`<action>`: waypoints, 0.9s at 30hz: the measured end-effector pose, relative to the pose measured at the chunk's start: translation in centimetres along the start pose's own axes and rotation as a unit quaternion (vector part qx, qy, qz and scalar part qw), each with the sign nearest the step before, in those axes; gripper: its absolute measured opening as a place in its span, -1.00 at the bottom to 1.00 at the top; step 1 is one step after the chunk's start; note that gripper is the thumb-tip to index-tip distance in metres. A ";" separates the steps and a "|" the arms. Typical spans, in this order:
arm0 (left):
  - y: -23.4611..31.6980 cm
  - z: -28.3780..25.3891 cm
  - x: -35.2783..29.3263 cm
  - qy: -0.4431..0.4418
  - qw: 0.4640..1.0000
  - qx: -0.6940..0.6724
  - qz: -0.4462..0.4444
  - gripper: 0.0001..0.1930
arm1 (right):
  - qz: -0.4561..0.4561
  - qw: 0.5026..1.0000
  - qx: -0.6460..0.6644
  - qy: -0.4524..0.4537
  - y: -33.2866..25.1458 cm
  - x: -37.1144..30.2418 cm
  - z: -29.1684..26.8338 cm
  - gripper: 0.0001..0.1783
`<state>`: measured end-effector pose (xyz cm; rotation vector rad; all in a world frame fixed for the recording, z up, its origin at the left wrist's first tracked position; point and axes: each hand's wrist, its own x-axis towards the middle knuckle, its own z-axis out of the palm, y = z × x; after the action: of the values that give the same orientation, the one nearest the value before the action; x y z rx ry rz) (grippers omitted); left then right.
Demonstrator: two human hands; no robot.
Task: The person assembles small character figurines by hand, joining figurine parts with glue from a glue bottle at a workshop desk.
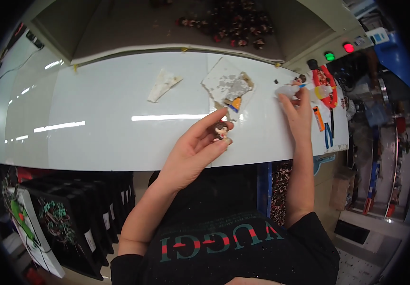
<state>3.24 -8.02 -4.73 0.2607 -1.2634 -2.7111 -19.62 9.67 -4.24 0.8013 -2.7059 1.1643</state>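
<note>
Over the table's near edge, my left hand pinches a small figurine with brown hair and a pale face between thumb and fingers. My right hand is farther right, its fingers curled around a whitish translucent object whose kind I cannot make out. Just beyond those fingers is another small dark-haired figurine. Between the hands and farther back lies a white sheet smeared with grey paste. An orange and blue piece rests at the sheet's near corner.
A crumpled paper scrap lies on the white table. At right are a red tray, an orange cutter and blue-handled pliers. Behind, a booth holds piled figurines. Black racks stand below left.
</note>
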 end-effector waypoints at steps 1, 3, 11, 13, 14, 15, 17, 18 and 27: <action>0.0 0.0 -0.2 0.008 1.000 0.010 0.010 -0.42 | -0.085 0.994 -0.042 0.051 0.0 -0.3 0.0 -0.46; -0.2 -0.3 -0.2 0.008 1.000 0.013 0.020 -0.40 | -0.103 0.991 -0.031 0.084 -1.8 -2.0 -0.4 -0.44; -0.8 -0.2 0.7 -0.064 0.997 0.052 0.001 -0.32 | -0.305 0.936 0.105 -0.139 -6.6 -7.0 4.2 -0.30; -1.1 0.1 1.1 -0.071 0.997 0.031 0.000 -0.31 | -0.310 0.930 0.122 -0.152 -6.1 -7.0 4.8 -0.38; -1.1 0.2 1.1 -0.070 0.997 0.034 -0.003 -0.31 | -0.309 0.931 0.126 -0.150 -5.9 -7.0 4.7 -0.38; -1.0 0.2 1.1 -0.074 0.996 0.046 -0.016 -0.31 | -0.307 0.932 0.131 -0.142 -5.8 -7.0 4.6 -0.43; -1.1 0.4 1.3 -0.081 0.995 0.059 -0.032 -0.31 | -0.303 0.934 0.138 -0.132 -5.6 -7.0 4.4 -0.48; -1.3 0.6 1.4 -0.073 0.995 0.067 -0.030 -0.31 | -0.294 0.933 0.151 -0.139 -5.5 -6.9 4.4 -0.51; -1.8 1.1 2.7 -0.056 0.991 0.115 -0.028 -0.33 | -0.287 0.927 0.197 -0.143 -4.1 -5.7 4.7 -0.57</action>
<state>0.29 -6.61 -5.69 0.1703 -1.6264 -2.6579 -12.10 6.53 -6.48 1.7920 -2.1650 1.5252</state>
